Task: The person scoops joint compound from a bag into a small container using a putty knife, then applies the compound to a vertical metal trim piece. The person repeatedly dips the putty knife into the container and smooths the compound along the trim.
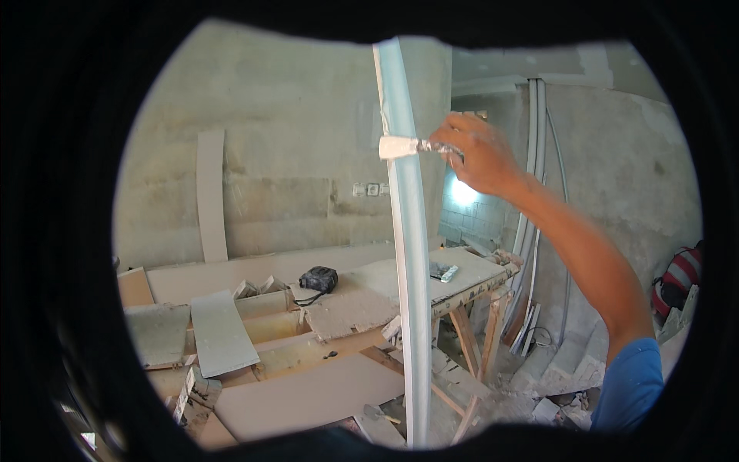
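Observation:
My right hand [479,150] is raised at the upper middle, fingers wrapped round the dark, stained handle of a putty knife [398,147]. Its wide, whitish blade points left and lies across a tall upright strip [414,254], pale blue with white edges. The strip runs from the top of the view to the bottom, and the blade crosses it in its upper part. Whether the blade presses on the face or only passes in front is hard to tell. My left hand does not show.
Behind stands a trestle table [485,271] with a small tray-like item [443,271] on it. A black pouch [318,279] lies on boards to the left. Cut board pieces [223,331] litter the lower left; rubble [566,404] covers the lower right. Upright pipes [536,154] line the right wall.

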The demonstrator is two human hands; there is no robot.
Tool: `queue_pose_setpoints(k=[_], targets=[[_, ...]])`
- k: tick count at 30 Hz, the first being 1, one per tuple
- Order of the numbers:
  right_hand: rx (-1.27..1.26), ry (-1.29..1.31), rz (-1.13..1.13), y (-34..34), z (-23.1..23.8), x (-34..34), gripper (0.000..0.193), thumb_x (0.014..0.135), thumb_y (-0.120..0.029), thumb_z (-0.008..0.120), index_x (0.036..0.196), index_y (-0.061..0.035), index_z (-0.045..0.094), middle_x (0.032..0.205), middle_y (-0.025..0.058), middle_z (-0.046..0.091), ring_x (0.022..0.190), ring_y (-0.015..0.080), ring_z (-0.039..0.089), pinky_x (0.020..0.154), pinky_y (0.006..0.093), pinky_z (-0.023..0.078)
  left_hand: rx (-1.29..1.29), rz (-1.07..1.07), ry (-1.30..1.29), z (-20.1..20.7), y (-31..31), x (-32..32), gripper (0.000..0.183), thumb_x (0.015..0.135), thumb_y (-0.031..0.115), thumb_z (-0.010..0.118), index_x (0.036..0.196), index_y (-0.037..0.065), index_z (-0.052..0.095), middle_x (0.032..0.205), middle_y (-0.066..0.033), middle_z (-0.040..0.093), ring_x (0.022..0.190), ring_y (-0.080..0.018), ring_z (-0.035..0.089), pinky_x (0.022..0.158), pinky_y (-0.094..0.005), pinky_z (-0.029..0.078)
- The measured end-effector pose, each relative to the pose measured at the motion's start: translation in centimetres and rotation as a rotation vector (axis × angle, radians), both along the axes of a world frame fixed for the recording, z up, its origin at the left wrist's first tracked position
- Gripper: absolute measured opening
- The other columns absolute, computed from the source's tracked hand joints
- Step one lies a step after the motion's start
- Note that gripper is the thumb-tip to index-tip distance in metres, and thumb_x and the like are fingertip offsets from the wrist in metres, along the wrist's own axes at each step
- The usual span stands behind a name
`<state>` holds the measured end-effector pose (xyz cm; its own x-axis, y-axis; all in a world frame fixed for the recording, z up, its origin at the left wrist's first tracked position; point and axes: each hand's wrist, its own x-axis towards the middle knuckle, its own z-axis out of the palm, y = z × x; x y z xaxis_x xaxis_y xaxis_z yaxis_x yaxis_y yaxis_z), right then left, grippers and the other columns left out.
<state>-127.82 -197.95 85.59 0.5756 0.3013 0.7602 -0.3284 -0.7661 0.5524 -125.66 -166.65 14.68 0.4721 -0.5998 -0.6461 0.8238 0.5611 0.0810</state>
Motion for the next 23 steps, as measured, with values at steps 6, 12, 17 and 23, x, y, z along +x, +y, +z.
queue_pose_setpoints(k=[6,12,17,23], targets=[[0.011,0.161,0.024,1.0,-5.4,-1.6,0.024,0.085,-0.003,0.073,0.108,-0.0101,0.077,0.100,0.0047,0.063,0.098,0.0253,0.064,0.079,0.0384,0.058,-0.018,-0.039,0.002,-0.4,-0.1,-0.1,0.069,0.104,0.049,0.035,0.159,0.008,0.042,0.157,-0.0197,0.050,0.141,-0.0448,0.051,0.113,-0.0649,0.046],[0.016,0.249,0.046,1.6,-10.0,-2.7,0.029,0.081,0.000,0.069,0.108,-0.0068,0.077,0.097,0.0064,0.060,0.092,0.0250,0.062,0.073,0.0372,0.058,0.007,-0.045,-0.001,-1.7,-0.1,-0.4,0.071,0.104,0.052,0.036,0.160,0.008,0.042,0.156,-0.0195,0.052,0.138,-0.0441,0.054,0.110,-0.0637,0.049],[-0.005,0.296,0.064,1.7,-13.1,-2.9,0.031,0.077,0.002,0.070,0.106,-0.0065,0.077,0.097,0.0058,0.061,0.092,0.0233,0.062,0.069,0.0356,0.057,0.005,-0.051,0.026,-1.3,0.1,-0.8,0.072,0.103,0.053,0.036,0.159,0.008,0.043,0.155,-0.0182,0.054,0.138,-0.0423,0.055,0.110,-0.0618,0.050],[0.052,0.366,0.081,1.6,-16.5,-3.6,0.033,0.077,0.001,0.070,0.108,-0.0069,0.078,0.100,0.0065,0.063,0.097,0.0237,0.063,0.072,0.0344,0.059,0.029,-0.050,0.026,-1.1,0.2,-1.2,0.072,0.103,0.054,0.036,0.159,0.009,0.045,0.156,-0.0165,0.053,0.140,-0.0403,0.053,0.112,-0.0616,0.048]])
